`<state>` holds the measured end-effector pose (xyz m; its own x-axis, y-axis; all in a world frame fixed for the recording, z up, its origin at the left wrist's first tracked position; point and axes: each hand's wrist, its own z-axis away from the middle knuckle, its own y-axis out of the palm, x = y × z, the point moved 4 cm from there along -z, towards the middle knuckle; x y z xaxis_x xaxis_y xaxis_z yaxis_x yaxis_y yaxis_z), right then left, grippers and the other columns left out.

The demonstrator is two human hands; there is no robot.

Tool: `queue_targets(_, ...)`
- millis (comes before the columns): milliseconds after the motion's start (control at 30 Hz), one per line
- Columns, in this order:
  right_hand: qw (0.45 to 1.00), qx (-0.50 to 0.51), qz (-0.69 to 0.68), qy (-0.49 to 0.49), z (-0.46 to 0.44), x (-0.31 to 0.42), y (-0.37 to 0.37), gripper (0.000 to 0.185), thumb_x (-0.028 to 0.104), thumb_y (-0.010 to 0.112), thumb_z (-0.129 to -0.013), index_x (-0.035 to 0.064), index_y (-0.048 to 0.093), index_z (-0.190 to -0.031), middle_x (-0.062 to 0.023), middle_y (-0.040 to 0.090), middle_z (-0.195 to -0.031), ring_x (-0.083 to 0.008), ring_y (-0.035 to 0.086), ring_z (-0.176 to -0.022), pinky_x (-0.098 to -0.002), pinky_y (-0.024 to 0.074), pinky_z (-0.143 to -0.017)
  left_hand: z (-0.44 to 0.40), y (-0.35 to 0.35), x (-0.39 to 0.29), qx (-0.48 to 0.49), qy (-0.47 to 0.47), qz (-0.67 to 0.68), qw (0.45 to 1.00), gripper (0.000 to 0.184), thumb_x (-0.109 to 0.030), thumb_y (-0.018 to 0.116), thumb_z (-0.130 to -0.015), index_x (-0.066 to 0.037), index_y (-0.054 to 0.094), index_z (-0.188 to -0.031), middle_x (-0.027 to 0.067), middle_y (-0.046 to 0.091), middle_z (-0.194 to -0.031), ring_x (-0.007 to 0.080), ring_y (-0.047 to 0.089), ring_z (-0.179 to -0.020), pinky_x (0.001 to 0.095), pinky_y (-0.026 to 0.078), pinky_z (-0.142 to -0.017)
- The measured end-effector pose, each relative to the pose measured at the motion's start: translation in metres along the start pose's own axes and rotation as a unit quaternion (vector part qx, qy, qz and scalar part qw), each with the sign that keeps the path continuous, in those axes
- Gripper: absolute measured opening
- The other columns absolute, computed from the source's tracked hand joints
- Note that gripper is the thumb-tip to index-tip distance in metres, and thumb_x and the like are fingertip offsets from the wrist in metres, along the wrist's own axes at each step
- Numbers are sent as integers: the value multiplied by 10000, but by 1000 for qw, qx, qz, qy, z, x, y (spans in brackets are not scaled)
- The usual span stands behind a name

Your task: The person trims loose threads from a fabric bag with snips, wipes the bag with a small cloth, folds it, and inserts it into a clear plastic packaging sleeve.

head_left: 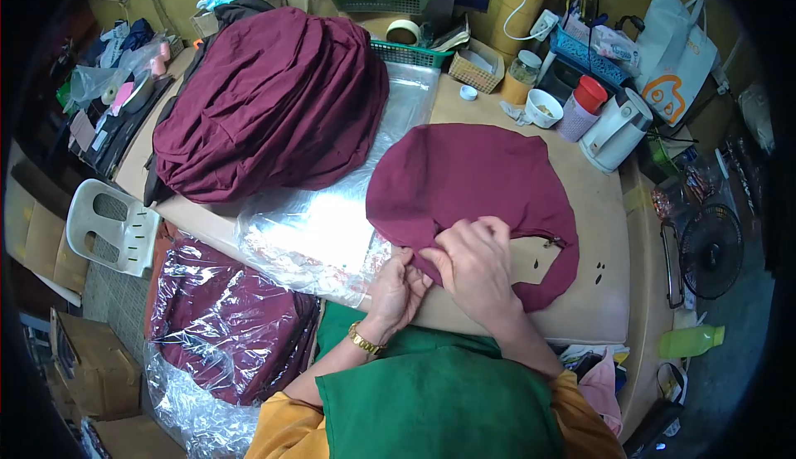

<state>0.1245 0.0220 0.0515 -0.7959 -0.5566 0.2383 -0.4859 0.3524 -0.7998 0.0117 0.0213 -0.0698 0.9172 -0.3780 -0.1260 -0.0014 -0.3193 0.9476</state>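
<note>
A maroon fabric bag (489, 169) with a curved strap lies flat on the table in front of me, a zipper (543, 237) showing along its opening. My left hand (398, 291), a gold watch (366, 340) on its wrist, is closed on the lower left edge of the bag. My right hand (474, 270) pinches the same edge just to the right, close to the left fingertips. The exact bit of cloth between the fingers is hidden by the hands.
A big heap of maroon cloth pieces (274, 102) sits at the back left, beside clear plastic sheeting (307, 227). A white kettle (615, 131), a bowl (543, 111) and a jar (520, 77) stand at the back right. Wrapped maroon goods (232, 318) and a white chair (112, 227) are at left.
</note>
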Motion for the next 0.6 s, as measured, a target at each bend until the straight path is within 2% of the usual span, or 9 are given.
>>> queue_targets(33,998,2,-56,-1,-4,-3,6,144,143,690,-858,58,597,-788,-93,619,-707,-283,586,-654,-431,418,-815,6,0,3,-124,-13,-103,987,323,-227,349,-1054,15,498,-1208,130,611,-1128,217,620,-1031,385,527,-919)
queue_targets(100,996,-40,-70,26,-6,-12,8,157,144,686,-861,71,586,-765,-82,605,-660,-278,578,-612,-413,430,-784,10,8,-3,-264,-36,-182,947,322,-267,365,-1057,-6,539,-1130,52,604,-925,175,620,-889,393,559,-844)
queue_targets(133,992,-81,-83,54,-7,-20,4,174,144,683,-864,84,574,-742,-70,592,-613,-273,570,-571,-396,443,-753,13,6,-8,-264,-32,-180,947,322,-267,365,-1057,-6,539,-1130,52,604,-925,175,620,-889,393,559,-844)
queue_targets(200,994,-85,-47,47,-8,-22,-3,201,144,685,-875,84,563,-727,-67,579,-572,-265,564,-530,-377,447,-698,16,8,-16,-240,-42,-188,951,395,-256,320,-1066,22,460,-1311,120,609,-1207,226,615,-1115,391,524,-977)
queue_targets(267,996,-45,-75,10,-5,-13,2,214,151,695,-872,83,561,-719,-64,583,-581,-241,565,-533,-378,442,-720,19,10,-9,-271,-50,-213,937,332,-254,385,-1064,-12,488,-1265,76,622,-1123,175,639,-1004,359,548,-932)
queue_targets(333,995,-50,-84,-4,-1,-3,8,238,160,705,-866,83,553,-700,-53,559,-559,-228,546,-515,-384,438,-733,19,14,-9,-245,13,-380,892,206,-221,489,-1039,-49,563,-1125,30,637,-984,101,637,-850,284,574,-822)
queue_targets(367,996,-50,-78,-9,0,0,9,241,157,703,-867,82,552,-694,-49,551,-555,-228,542,-510,-386,436,-740,14,14,-13,-259,25,-332,907,122,-185,575,-1006,-71,599,-970,-1,646,-889,48,618,-755,221,569,-724)
queue_targets(533,984,-90,-153,27,6,-12,15,279,151,676,-901,79,547,-664,-49,457,-473,-247,477,-447,-364,424,-669,15,11,-10,-294,25,-215,931,149,-205,571,-1007,-86,614,-927,-14,658,-872,48,631,-760,232,559,-733)
queue_targets(600,981,-97,-163,39,11,-13,20,291,152,671,-908,79,543,-657,-50,438,-459,-251,458,-434,-358,416,-644,13,16,-3,-334,10,-70,940,154,-203,573,-1006,-82,620,-924,-16,669,-877,65,641,-781,242,550,-755)
